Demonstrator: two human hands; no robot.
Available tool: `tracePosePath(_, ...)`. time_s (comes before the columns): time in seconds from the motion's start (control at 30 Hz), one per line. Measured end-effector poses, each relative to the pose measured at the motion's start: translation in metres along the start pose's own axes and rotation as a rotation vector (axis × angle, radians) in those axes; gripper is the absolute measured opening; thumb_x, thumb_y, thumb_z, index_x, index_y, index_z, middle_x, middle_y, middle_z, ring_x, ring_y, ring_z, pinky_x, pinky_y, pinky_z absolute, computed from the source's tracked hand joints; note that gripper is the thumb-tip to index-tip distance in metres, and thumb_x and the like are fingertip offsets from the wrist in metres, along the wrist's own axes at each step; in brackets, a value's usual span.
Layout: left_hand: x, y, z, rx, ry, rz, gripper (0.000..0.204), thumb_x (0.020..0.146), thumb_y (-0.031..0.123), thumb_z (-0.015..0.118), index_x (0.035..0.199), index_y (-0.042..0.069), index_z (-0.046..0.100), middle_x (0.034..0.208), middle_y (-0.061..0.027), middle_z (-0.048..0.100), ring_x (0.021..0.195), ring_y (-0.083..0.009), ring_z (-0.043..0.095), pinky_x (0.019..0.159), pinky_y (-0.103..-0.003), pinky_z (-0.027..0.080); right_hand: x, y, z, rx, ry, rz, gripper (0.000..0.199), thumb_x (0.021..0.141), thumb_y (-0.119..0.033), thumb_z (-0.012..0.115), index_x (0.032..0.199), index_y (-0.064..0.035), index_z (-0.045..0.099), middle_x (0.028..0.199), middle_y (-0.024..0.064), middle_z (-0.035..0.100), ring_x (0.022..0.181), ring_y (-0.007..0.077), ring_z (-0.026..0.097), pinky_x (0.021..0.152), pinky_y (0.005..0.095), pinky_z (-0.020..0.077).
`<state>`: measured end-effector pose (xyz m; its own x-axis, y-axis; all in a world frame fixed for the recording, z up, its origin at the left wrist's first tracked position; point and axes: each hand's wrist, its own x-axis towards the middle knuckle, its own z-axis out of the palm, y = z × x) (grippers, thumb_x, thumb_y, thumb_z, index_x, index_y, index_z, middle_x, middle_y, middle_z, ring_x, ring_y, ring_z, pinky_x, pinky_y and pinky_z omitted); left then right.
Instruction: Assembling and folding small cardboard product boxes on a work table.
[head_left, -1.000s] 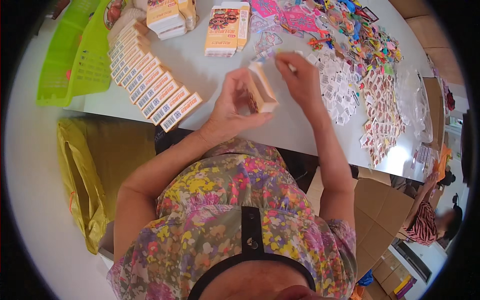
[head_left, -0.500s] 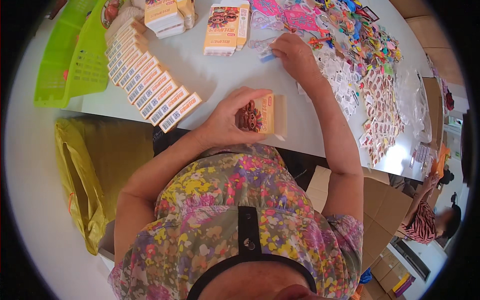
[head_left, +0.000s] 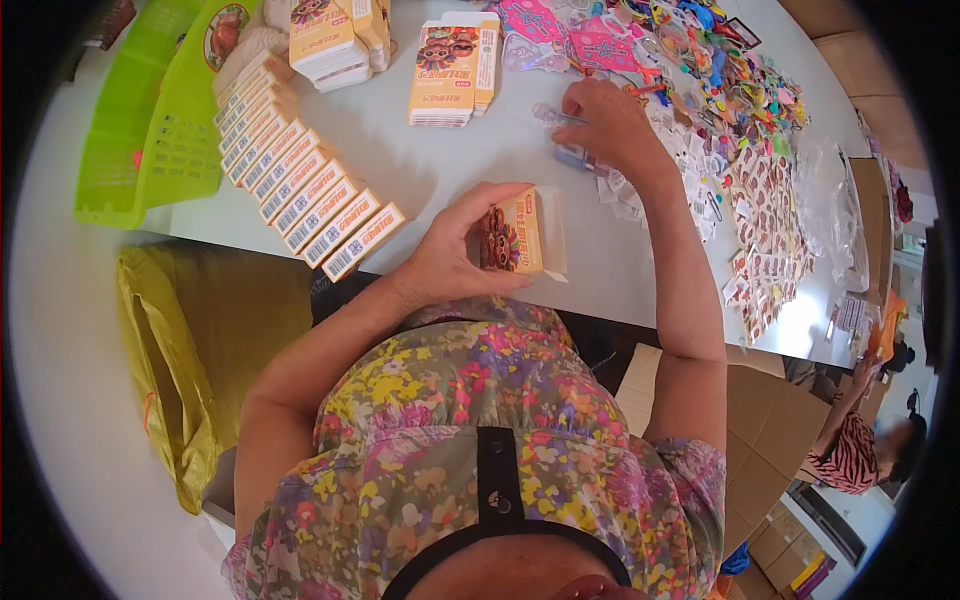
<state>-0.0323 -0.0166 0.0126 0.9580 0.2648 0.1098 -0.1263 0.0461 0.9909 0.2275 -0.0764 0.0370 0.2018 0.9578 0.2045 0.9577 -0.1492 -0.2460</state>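
Note:
My left hand (head_left: 462, 245) is closed around a small orange-yellow printed box (head_left: 514, 232) near the table's front edge. Its end flap stands open, facing right. Farther off and to the right, the fingers of my right hand (head_left: 612, 122) are bent over a small clear plastic piece with blue on it (head_left: 570, 155). Its exact kind is hard to make out. Just beyond that hand lie pink and clear flat packets (head_left: 540, 40). White paper slips (head_left: 683, 160) spread beside my right wrist.
A curved row of boxes (head_left: 305, 195) stands at the left, beside a green plastic basket (head_left: 160, 130). Flat box stacks (head_left: 455, 70) sit at the back. Colourful trinkets (head_left: 740, 80), sticker sheets (head_left: 765, 235) and a clear bag (head_left: 830, 210) cover the right side. Another person (head_left: 855, 450) is far right.
My right hand has drawn back slightly toward me and to the right, with the clear plastic piece. My left hand still holds the box, almost unmoved. The view has shifted a little.

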Motion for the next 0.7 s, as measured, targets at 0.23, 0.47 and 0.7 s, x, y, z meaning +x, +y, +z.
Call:
tracePosePath(0.23,0.005,0.004,0.005,-0.073,0.226,-0.001,0.079,0.069,0.002,0.081,0.136,0.003,0.038,0.124,-0.0064,0.05,0.118,-0.0148,0.049,0.101,-0.031,0.041,0.001,-0.001,0.005,0.218,-0.078,0.089,0.027,0.068,-0.014,0.077,0.087,-0.0022,0.062,0.087,0.0127,0.062,0.086,0.0287,0.061,0.075,0.0379,0.0481)
tracePosePath(0.47,0.006,0.001,0.006,-0.091,0.25,0.043,0.079,0.069,0.001,0.081,0.135,0.003,0.038,0.123,-0.006,0.05,0.117,-0.0142,0.05,0.1,-0.031,0.043,-0.009,0.003,0.013,0.12,0.006,0.035,0.024,0.071,-0.013,0.076,0.088,-0.0012,0.064,0.086,0.012,0.062,0.085,0.0295,0.061,0.073,0.038,0.0484)
tracePosePath(0.7,0.007,-0.001,0.0,0.001,0.267,0.035,0.079,0.068,0.003,0.083,0.134,0.003,0.039,0.122,-0.0055,0.051,0.115,-0.0139,0.051,0.1,-0.031,0.044,-0.002,0.011,0.005,0.309,0.227,0.236,0.027,0.074,-0.011,0.074,0.099,-0.0029,0.066,0.097,0.0101,0.065,0.092,0.0296,0.061,0.078,0.039,0.0487)
